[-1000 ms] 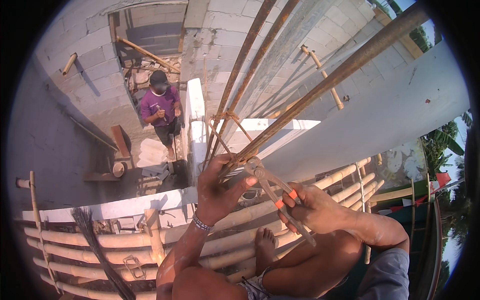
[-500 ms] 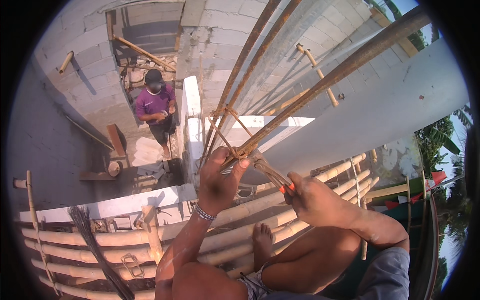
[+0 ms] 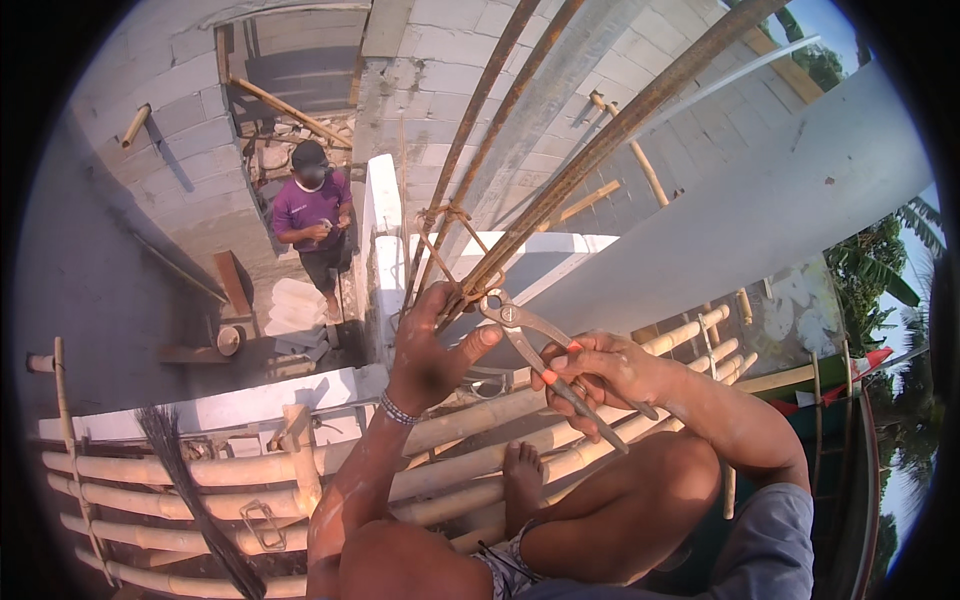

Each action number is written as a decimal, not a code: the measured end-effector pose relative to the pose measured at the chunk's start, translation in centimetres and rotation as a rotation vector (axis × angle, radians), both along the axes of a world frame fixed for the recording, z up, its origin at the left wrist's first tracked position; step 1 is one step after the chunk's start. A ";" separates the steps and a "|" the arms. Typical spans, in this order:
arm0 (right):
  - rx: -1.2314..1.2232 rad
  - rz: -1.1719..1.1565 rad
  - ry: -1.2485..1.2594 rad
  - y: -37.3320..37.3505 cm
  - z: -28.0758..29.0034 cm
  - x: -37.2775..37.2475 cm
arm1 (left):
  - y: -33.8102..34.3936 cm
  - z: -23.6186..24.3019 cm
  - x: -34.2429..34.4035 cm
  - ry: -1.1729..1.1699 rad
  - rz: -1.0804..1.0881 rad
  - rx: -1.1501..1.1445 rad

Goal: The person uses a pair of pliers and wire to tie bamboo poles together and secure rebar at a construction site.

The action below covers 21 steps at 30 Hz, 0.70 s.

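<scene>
My left hand (image 3: 430, 350) is closed round rusty steel rebars (image 3: 560, 208) where a bent steel stirrup (image 3: 440, 258) crosses them, its thumb raised toward the pincers. My right hand (image 3: 590, 380) holds metal end-cutting pincers (image 3: 522, 338) with orange bands on the handles; their head sits just below the crossing, beside my left thumb, and the handles are spread apart. Whether wire is between the jaws I cannot make out. My knees and bare foot (image 3: 522, 478) are below on bamboo poles (image 3: 230, 470).
A person (image 3: 312, 215) in a purple shirt and dark cap stands below beside white blocks (image 3: 298, 305), holding something small. A bundle of dark wire (image 3: 185, 480) and a metal loop (image 3: 262, 525) lie on the bamboo. Grey panel (image 3: 760, 230) at right; block walls and a doorway behind.
The pincer handles, closed together half a second ago, are now spread, and the head has tilted up and left near the crossing. The rebars and my left hand have shifted slightly.
</scene>
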State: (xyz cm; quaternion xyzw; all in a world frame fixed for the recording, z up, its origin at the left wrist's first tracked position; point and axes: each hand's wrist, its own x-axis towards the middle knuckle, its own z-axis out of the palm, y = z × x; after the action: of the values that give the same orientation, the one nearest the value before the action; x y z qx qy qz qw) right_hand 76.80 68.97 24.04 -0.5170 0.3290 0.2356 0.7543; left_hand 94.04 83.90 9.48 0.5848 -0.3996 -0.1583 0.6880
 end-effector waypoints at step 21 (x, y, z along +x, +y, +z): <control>-0.108 0.463 -0.159 -8.4 -3.0 2.6 | -3.5 1.6 -1.2 -0.045 0.130 0.102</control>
State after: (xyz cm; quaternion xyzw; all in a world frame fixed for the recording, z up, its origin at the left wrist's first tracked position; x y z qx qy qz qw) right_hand 79.38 60.57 21.05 -0.6353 0.1535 0.3425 0.6749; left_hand 92.85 80.43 11.12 0.6470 -0.3679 -0.1202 0.6570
